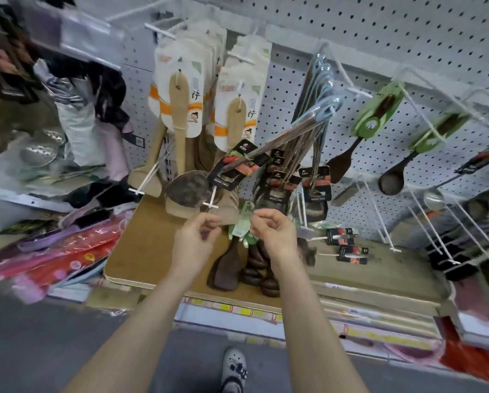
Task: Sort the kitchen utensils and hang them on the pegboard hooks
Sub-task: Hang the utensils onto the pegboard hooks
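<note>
Both my hands are raised in front of the pegboard (379,38). My left hand (199,234) has curled fingers just under the tip of a white hook (210,201); what it pinches is not clear. My right hand (274,229) grips the green card tags (244,222) of a bunch of dark wooden spoons and spatulas (246,262) that hang down from it. A metal skimmer with a red and black tag (237,168) swings tilted from a hook just above my hands.
Light wooden spatulas on white cards (181,89) hang at the upper left, steel ladles (320,114) in the middle, green-tagged dark spoons (379,114) at the right. Several bare white hooks (385,222) stick out at the right. A cardboard box (152,245) lies below. My shoe (235,367) stands on the grey floor.
</note>
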Available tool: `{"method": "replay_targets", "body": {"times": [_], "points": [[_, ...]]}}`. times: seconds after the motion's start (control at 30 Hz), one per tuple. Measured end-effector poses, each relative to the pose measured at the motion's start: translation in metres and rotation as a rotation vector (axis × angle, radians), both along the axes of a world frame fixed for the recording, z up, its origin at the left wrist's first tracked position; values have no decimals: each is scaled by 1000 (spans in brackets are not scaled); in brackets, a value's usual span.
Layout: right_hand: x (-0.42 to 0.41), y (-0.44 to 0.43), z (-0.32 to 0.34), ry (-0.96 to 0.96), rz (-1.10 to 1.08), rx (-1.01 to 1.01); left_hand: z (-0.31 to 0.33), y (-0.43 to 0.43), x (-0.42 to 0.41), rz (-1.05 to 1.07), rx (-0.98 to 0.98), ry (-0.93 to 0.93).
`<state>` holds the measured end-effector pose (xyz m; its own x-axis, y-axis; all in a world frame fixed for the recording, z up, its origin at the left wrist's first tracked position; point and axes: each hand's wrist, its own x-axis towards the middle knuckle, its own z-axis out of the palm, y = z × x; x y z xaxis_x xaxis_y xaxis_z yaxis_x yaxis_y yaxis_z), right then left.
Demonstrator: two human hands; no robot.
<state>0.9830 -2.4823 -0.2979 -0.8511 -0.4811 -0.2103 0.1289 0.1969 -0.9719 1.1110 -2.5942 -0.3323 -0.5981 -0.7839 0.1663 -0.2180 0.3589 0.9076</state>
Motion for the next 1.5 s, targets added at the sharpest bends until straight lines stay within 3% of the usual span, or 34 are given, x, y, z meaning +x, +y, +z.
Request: {"method": "replay_targets", "body": {"times": [0.37, 0.7, 1.0, 1.27, 1.5], "points": [[42, 22, -115, -22, 66, 194, -89, 14, 33, -62, 192, -164], [23, 4, -175, 42, 181, 407, -166, 0, 18, -122, 282, -337], [8, -52, -209, 287, 294, 591, -213, -13, -11, -187, 224, -447], [3, -77, -243, 319, 289, 810, -234, -22, -18, -169, 194, -400], [19, -82, -251, 320, 296, 734, -233, -36, -9, -112, 193, -386]]}}
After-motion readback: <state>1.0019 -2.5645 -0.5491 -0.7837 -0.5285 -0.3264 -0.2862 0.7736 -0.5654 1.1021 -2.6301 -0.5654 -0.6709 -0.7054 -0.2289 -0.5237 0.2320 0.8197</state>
